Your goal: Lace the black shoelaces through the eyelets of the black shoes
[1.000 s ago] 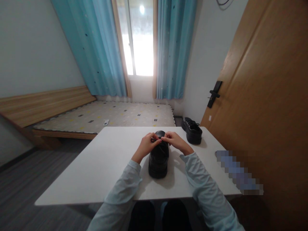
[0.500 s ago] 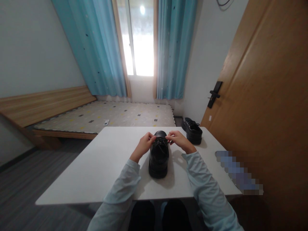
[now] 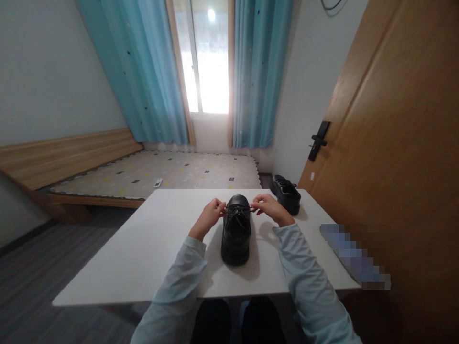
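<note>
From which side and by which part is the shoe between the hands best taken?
Likely by the heel, from the near side: the shoe stands upright, toe pointing away, and the left hand and right hand hold its laces further forward.

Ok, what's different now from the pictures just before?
The left hand has moved left and the right hand right, from together above the near shoe to either side of it, drawing the laces outward. Both pinch laces; nothing was visibly let go. The near shoe, far shoe and table stayed put.
</note>
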Available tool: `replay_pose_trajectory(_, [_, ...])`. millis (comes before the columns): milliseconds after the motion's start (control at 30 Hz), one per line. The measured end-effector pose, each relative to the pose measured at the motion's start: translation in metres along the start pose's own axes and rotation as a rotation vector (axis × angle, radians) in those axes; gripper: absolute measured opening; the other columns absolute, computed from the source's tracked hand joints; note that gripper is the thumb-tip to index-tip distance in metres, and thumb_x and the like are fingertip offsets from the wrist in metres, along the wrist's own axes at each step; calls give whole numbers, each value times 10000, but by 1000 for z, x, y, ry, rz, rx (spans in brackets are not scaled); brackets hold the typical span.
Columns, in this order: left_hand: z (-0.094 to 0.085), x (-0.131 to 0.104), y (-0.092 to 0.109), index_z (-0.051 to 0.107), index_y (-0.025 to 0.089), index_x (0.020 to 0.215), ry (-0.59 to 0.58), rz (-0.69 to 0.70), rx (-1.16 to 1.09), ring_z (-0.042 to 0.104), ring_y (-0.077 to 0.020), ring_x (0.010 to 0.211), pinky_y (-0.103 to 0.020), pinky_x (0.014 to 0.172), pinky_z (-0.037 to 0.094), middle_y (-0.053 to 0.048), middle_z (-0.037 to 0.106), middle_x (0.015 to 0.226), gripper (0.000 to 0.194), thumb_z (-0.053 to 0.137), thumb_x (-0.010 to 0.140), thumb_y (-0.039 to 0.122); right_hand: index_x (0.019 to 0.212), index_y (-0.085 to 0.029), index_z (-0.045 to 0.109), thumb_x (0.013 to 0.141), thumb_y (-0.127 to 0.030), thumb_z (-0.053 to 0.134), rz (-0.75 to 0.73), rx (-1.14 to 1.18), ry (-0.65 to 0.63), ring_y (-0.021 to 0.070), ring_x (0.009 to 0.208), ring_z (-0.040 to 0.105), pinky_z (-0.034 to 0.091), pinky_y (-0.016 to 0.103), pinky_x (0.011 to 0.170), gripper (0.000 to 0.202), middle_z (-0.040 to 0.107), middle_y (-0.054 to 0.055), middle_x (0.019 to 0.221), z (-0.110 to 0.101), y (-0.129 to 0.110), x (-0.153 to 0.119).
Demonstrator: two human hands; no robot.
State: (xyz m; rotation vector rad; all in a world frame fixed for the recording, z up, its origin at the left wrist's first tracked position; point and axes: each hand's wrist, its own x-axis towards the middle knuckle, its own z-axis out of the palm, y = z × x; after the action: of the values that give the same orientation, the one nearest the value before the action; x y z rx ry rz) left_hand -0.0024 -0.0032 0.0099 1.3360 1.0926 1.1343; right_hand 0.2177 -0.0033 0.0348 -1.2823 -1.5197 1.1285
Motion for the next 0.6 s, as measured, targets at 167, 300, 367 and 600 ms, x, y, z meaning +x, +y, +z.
replay_pose_trajectory(167, [0,0,0,462,150,700,30,0,-31,622,-141,682,-367,750,536,-6,584,670,239,601,780,326,541,-138,532,657,-117,645,21,10,11,103,501,581,442,181,436,163,583,-3,510,-2,-1,-1])
replay_pose_trajectory(300, [-1,2,-4,453,153,683,31,-30,-8,627,-142,687,-356,752,532,3,576,661,234,601,780,307,546,-136,535,653,-118,660,20,10,-3,103,501,582,450,179,430,165,581,-4,513,-2,0,-1])
replay_pose_trajectory(367, [-2,3,-5,450,153,675,40,-53,25,620,-135,665,-341,736,531,14,559,650,225,600,780,282,545,-134,537,648,-111,664,29,8,-11,102,497,581,453,178,428,165,582,-4,508,-3,1,-1])
replay_pose_trajectory(600, [-3,0,-1,455,157,687,13,-119,264,587,-133,656,-278,611,515,-13,553,703,173,514,824,246,531,-136,516,658,-62,623,54,-31,3,94,476,570,449,168,409,182,567,-8,491,0,4,1])
